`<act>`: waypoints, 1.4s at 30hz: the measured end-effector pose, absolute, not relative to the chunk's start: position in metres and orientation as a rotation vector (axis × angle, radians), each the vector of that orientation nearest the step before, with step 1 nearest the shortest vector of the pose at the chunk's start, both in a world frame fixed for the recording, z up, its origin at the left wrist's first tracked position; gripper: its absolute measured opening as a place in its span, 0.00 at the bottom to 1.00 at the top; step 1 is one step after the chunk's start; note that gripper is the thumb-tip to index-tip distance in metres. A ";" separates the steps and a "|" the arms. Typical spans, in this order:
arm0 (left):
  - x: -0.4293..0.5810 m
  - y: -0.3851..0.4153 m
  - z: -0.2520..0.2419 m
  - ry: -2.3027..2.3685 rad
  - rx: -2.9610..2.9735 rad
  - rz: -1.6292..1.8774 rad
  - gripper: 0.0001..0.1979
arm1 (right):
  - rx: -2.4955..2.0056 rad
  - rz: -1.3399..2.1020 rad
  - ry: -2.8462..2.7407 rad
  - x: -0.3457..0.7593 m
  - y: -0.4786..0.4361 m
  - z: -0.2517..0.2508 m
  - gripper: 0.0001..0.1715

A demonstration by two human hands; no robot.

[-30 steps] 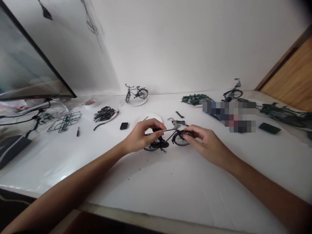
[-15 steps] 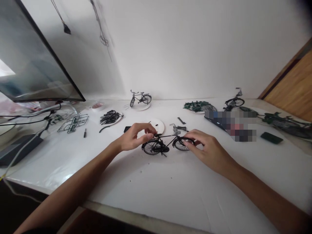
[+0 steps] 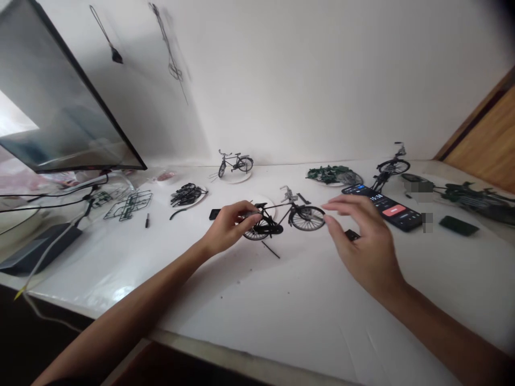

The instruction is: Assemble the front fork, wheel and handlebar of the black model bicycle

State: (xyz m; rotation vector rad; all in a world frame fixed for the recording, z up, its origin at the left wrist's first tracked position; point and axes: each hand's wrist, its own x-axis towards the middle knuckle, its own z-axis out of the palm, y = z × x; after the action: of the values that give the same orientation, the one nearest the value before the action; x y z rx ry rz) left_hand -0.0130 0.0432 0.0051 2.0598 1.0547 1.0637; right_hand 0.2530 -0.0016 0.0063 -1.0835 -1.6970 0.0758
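Observation:
A small black model bicycle with a silver handlebar is in front of me, its front wheel pointing right. My left hand pinches it at the rear, near the saddle and rear wheel, partly hiding that wheel. My right hand has its fingers apart just right of the front wheel; whether a fingertip touches the tyre I cannot tell. Below the pedals a thin black rod shows; I cannot tell if it is attached. Behind the bicycle is a white plate, largely covered.
Another model bicycle stands on a plate at the back, and a third is at the right. A phone lies near my right hand. Black parts, green parts, parts frames and a small screwdriver lie around.
The bicycle has moved up and away from me with my left hand. My right hand has come off the front wheel, moved right and spread its fingers. The phone screen shows more clearly.

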 end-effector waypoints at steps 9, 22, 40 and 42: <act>0.018 0.020 0.004 0.875 2.570 1.245 0.16 | -0.916 1.361 -1.312 0.216 -0.021 -0.001 0.28; -0.043 0.070 0.005 1.187 2.650 0.941 0.12 | -1.281 1.431 -1.089 0.244 -0.001 0.003 0.20; -0.034 0.094 -0.017 1.075 2.923 0.506 0.10 | -1.173 1.773 -1.883 0.245 -0.011 0.005 0.17; -0.033 0.093 -0.017 1.081 2.939 0.494 0.09 | -1.212 1.683 -1.950 0.246 -0.012 0.004 0.16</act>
State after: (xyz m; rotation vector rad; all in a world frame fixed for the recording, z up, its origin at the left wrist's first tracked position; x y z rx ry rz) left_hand -0.0334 0.0930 -0.0168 2.9386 1.0806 0.4938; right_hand 0.2463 -0.0116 0.0038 -1.2118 -1.9496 1.6826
